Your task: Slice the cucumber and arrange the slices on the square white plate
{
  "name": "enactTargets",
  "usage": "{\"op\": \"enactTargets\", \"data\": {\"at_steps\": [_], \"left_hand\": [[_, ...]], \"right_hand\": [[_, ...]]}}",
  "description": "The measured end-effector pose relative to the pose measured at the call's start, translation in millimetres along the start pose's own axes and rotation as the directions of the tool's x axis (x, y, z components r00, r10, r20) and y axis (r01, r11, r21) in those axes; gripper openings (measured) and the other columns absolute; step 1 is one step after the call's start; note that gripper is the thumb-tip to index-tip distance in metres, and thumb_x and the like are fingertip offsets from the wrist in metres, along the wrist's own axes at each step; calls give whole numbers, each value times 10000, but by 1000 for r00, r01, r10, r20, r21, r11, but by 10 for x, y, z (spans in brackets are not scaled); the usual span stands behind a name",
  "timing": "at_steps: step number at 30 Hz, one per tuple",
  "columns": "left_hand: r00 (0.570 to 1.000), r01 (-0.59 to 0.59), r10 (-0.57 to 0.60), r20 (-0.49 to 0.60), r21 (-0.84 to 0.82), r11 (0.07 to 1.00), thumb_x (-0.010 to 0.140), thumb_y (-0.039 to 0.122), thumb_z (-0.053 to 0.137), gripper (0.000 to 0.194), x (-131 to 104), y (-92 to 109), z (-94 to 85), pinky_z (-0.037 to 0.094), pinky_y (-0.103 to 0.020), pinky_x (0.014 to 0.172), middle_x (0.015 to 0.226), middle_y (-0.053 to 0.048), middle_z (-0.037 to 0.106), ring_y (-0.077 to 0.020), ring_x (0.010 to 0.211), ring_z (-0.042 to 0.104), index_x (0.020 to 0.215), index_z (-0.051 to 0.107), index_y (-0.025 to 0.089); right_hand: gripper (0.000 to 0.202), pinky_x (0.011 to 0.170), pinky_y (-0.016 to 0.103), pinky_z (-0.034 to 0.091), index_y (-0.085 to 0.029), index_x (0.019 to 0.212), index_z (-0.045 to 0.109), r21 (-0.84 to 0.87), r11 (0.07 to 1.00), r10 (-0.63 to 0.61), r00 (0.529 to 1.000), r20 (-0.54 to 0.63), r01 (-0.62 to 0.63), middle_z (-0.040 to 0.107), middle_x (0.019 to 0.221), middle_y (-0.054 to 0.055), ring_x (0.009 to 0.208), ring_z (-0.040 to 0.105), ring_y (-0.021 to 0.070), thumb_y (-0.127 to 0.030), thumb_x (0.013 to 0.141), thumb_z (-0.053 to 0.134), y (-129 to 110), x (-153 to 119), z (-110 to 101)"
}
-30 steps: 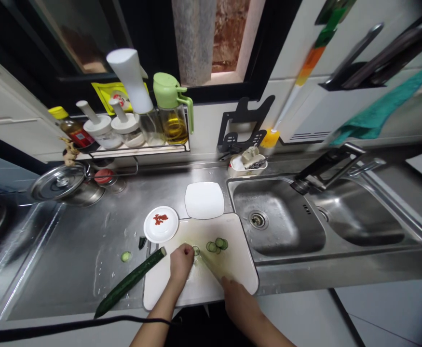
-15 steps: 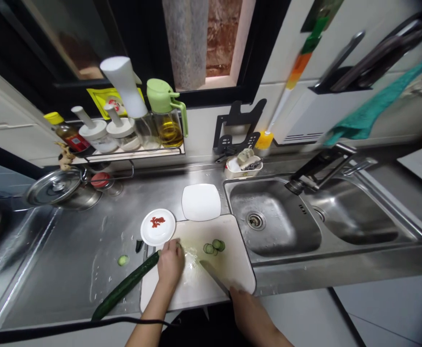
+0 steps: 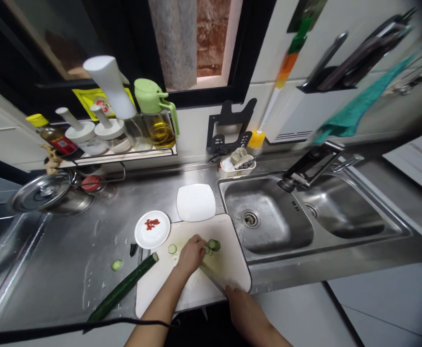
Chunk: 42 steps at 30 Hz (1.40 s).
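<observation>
On the white cutting board [image 3: 228,231], my left hand [image 3: 192,255] reaches with its fingers pinched together at the edge of a small group of cucumber slices [image 3: 214,245]. My right hand [image 3: 241,303] grips the handle of a knife [image 3: 214,278], whose blade lies low over the board and is partly hidden by my left hand. A single slice [image 3: 172,248] lies to the left of my left hand. The cut cucumber [image 3: 124,289] rests across the board's left edge, untouched. Another slice [image 3: 117,265] and a dark end piece [image 3: 133,249] are on the steel counter.
A round plate with red pieces [image 3: 153,241] and an empty square plate [image 3: 196,202] stand behind the board. To the right is a double sink [image 3: 268,241] with a faucet. A lidded pot [image 3: 66,205] is at the left, below a condiment rack. A black cable [image 3: 124,320] crosses the front.
My left hand has moved right, away from the cucumber's end to the slices. A lone slice now shows on the board's left part. The view has shifted slightly.
</observation>
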<state>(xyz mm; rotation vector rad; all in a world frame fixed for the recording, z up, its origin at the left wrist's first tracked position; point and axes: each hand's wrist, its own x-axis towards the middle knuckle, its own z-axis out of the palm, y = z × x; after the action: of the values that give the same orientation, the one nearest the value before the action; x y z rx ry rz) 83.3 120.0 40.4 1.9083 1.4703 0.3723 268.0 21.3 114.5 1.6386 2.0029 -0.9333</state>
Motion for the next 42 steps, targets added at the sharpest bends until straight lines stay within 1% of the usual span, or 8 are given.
{"op": "enactTargets", "data": {"at_steps": [5, 9, 13, 18, 24, 28, 32, 42], "left_hand": [[1000, 5, -6, -23, -41, 999, 761, 103, 510, 205, 13, 4, -9, 440, -264, 796, 922, -35, 594, -163, 897, 566, 865, 651, 210], [999, 35, -38, -29, -85, 996, 743, 100, 519, 137, -1, 48, -68, 408, -251, 756, 780, -12, 603, -156, 814, 550, 756, 620, 192], [988, 142, -151, -33, -187, 972, 752, 107, 494, 156, -112, 29, -143, 369, -209, 642, 659, 24, 582, -114, 660, 527, 750, 626, 189], [923, 356, -377, -75, -201, 912, 730, 79, 487, 191, -303, -78, -161, 360, -189, 624, 615, 33, 602, -96, 618, 538, 715, 651, 177], [841, 489, -520, -147, -205, 848, 738, 108, 532, 148, -401, -87, -101, 359, -189, 625, 663, 13, 664, -105, 643, 584, 712, 658, 181], [817, 523, -555, -157, -205, 827, 754, 128, 535, 153, -411, -83, -68, 361, -189, 626, 678, 12, 680, -106, 652, 596, 707, 667, 189], [812, 527, -563, -153, -221, 820, 770, 140, 523, 178, -418, -96, -60, 373, -189, 637, 677, 12, 685, -109, 661, 602, 723, 685, 193], [804, 526, -573, -157, -260, 810, 782, 163, 539, 173, -418, -121, -60, 396, -198, 692, 756, -1, 719, -117, 724, 630, 761, 707, 199]], "right_hand": [[442, 770, 267, 440, -137, 1146, 592, 17, 1000, 9, 1000, 12, -9, 679, 1021, 131, 946, 642, 214, 9, 846, 301, 21, 9, 45], [479, 776, 279, 440, -138, 1188, 578, 37, 999, 26, 999, 33, -27, 673, 1036, 143, 960, 637, 223, 17, 838, 289, 30, 26, 42], [498, 787, 292, 441, -131, 1209, 571, 28, 999, 28, 998, 51, -29, 666, 1064, 151, 985, 627, 238, 19, 836, 278, 25, 27, 1], [498, 776, 300, 445, -129, 1172, 591, 24, 1000, 12, 998, 59, -14, 670, 1045, 147, 972, 632, 242, 32, 821, 276, 38, 23, -26], [471, 725, 274, 439, -139, 1102, 608, -13, 1000, 19, 1000, 20, -19, 684, 981, 133, 913, 652, 222, 44, 811, 286, -25, 33, -84], [463, 726, 276, 439, -138, 1089, 608, -12, 1000, 17, 999, -32, -17, 683, 993, 134, 919, 651, 224, 45, 818, 280, -136, 89, -147], [469, 723, 282, 441, -128, 1104, 599, -13, 1000, 18, 999, -43, -19, 682, 997, 135, 921, 653, 225, 46, 827, 263, -220, 145, -188], [406, 726, 274, 447, -136, 1101, 596, -34, 999, 15, 998, -58, -17, 678, 973, 130, 900, 649, 214, -6, 854, 301, -244, 188, -143]]}}
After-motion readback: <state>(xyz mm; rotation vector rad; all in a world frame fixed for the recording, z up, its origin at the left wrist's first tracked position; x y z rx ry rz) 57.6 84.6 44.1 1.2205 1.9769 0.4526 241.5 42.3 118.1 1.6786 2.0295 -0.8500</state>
